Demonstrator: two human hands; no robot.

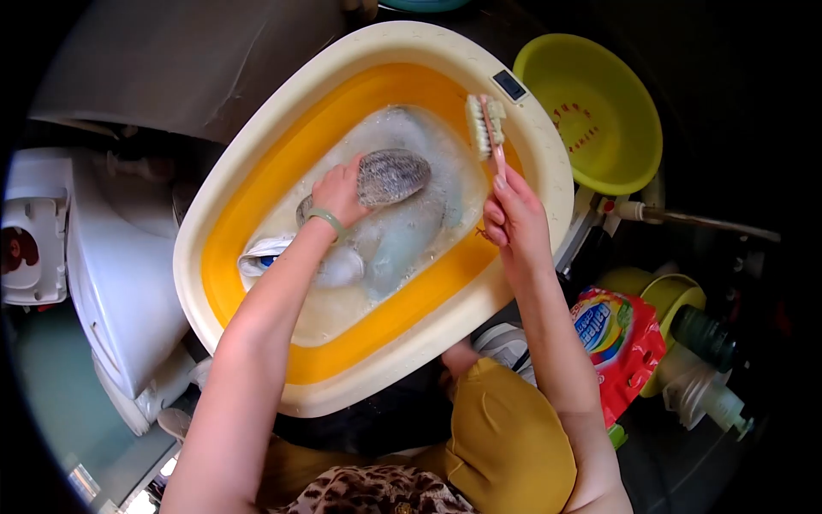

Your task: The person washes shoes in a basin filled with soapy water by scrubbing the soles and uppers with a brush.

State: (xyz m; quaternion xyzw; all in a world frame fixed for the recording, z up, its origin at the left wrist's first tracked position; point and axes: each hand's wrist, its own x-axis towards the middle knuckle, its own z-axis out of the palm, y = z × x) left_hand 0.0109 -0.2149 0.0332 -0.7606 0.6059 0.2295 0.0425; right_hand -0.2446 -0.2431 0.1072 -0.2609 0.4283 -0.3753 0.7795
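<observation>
Gray shoe (394,176): mid-tub (193,248), long way left to right, right end higher in frame
Left hand (341,195): holding shoe, nearer
Right hand (521,218): gripping brush (499,156), right of shoe

Head-worn view — forward, steeply down

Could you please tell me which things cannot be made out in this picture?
All in the head view:
- Left hand's palm: turned away from the camera.
- Middle of the gray shoe: behind that hand.
- Bottom of the tub: under cloudy water.
- Teal basin: cut off by the top edge.
- Red marks in the green bowl: too small.
</observation>
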